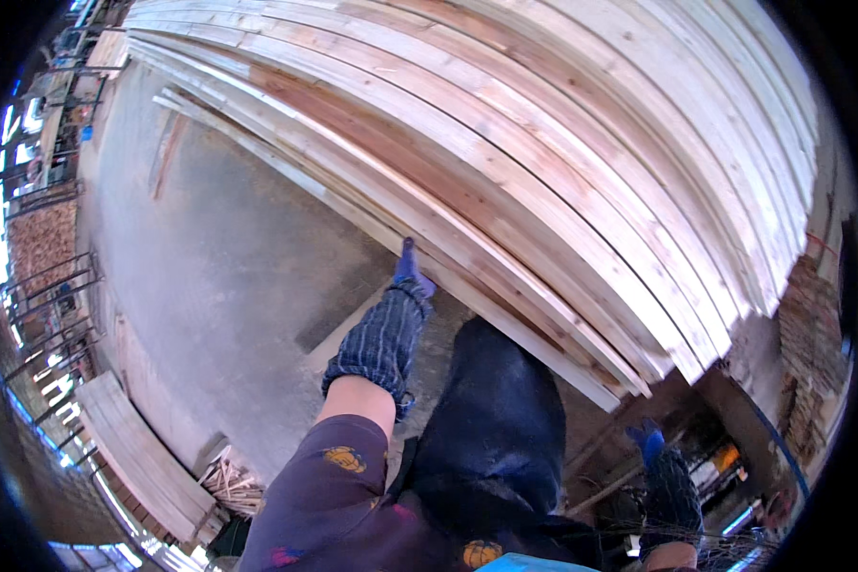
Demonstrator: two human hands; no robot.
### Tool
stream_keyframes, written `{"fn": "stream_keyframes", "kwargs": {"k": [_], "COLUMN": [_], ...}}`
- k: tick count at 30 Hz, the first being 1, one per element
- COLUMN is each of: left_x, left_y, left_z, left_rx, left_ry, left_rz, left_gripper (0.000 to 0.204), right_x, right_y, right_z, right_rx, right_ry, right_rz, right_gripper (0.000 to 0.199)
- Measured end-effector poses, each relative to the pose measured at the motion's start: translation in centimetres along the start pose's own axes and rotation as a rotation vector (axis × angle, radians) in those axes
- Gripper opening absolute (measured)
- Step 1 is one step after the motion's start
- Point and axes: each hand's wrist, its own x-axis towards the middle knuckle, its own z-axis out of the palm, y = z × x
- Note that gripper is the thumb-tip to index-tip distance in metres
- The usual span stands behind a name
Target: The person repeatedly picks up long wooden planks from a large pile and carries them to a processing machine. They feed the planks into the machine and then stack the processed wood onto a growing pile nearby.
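My left hand, in a blue-purple glove, is at the near edge of a long pale wooden plank. One digit lies over the plank's top edge; the other fingers are mostly hidden, and the hand looks closed around that edge. This plank runs alongside several others at the near side of a big stack of boards. Lower right, my right hand, in a blue glove, hangs apart from the planks' near ends. Its fingers are spread, and nothing shows in them.
Grey concrete floor lies left of the stack, with a thin wood strip on it. Stacked boards and a heap of wood offcuts are at lower left. A dark apron hangs before my legs. Clutter fills the lower right.
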Motion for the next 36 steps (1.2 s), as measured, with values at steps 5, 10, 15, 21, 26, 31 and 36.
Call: {"fn": "stream_keyframes", "kwargs": {"k": [5,10,15,21,26,31,36], "left_x": [2.8,-1.7,-7.3,-8.1,-6.0,-2.4,-0.1], "left_y": [1.7,1.3,1.8,1.4,4.1,5.3,4.4], "left_z": [-0.1,1.8,2.5,4.5,6.8,7.8,8.3], "left_rx": [0.045,0.219,0.118,0.062,0.316,0.388,0.610], "left_ry": [0.214,0.434,0.532,0.237,0.525,0.586,0.482], "left_rz": [0.160,0.234,0.310,0.464,0.466,0.320,0.331], "left_gripper": [0.062,0.026,0.022,0.027,0.050,0.081,0.084], "right_x": [10.3,10.6,9.2,10.2,11.0,12.7,11.4], "right_y": [-6.8,-6.2,-1.9,-7.9,-12.9,-13.3,-13.8], "right_z": [9.6,12.7,14.4,13.2,12.5,14.3,15.0], "right_rx": [0.482,1.091,1.295,1.217,1.196,1.153,1.184], "right_ry": [0.252,0.576,0.689,0.805,0.725,0.749,0.787], "right_rz": [0.331,0.257,0.330,0.245,0.061,0.136,0.018], "right_gripper": [0.054,0.045,0.031,0.045,0.059,0.064,0.064]}}
